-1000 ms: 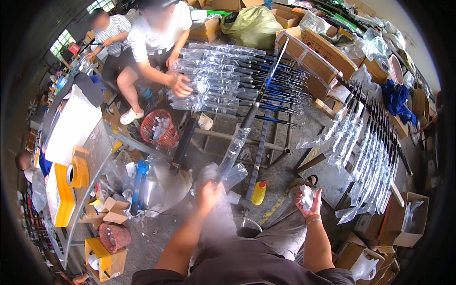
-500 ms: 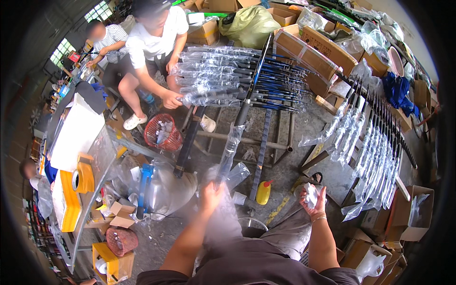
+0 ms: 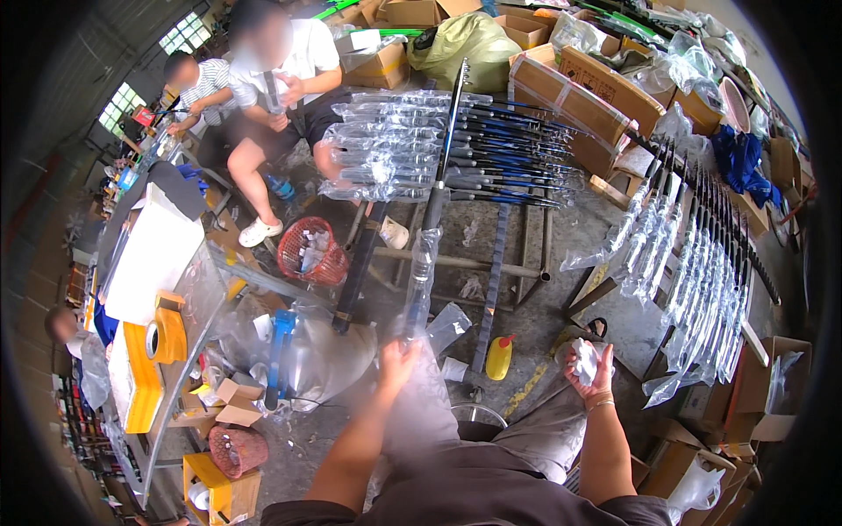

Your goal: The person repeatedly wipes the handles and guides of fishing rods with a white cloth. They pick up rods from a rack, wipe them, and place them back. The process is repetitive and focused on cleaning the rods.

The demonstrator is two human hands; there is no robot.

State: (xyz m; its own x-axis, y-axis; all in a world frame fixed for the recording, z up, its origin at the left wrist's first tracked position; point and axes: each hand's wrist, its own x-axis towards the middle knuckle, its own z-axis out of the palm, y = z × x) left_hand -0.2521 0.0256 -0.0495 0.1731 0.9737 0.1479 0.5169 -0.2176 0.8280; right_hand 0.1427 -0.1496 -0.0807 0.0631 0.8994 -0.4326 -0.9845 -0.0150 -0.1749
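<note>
My left hand [image 3: 399, 361] is closed around the lower end of a black fishing rod [image 3: 436, 195], whose handle is sleeved in a clear plastic bag [image 3: 422, 276]. The rod points away from me, its tip end above the rack of bagged rods [image 3: 386, 145]. In my right hand [image 3: 599, 375], held palm up over my right thigh, lies a crumpled white wad [image 3: 583, 359], cloth or paper. A loose clear plastic sleeve [image 3: 449, 326] rests by my left knee. Between my knees and the rack stands a yellow bottle [image 3: 499, 358].
At the right, more bagged rods [image 3: 693, 285] lean on a frame. A red basket [image 3: 311, 252] sits left of the rack's metal legs. A co-worker in white [image 3: 307, 53] sits behind it. At the left is a table with yellow tape rolls [image 3: 165, 336]; cardboard boxes [image 3: 761, 394] stand lower right.
The rod in my left hand has swung a little left at its far end. The co-worker's hands have risen from the rack to chest height, holding a slim object. My right hand keeps its wad.
</note>
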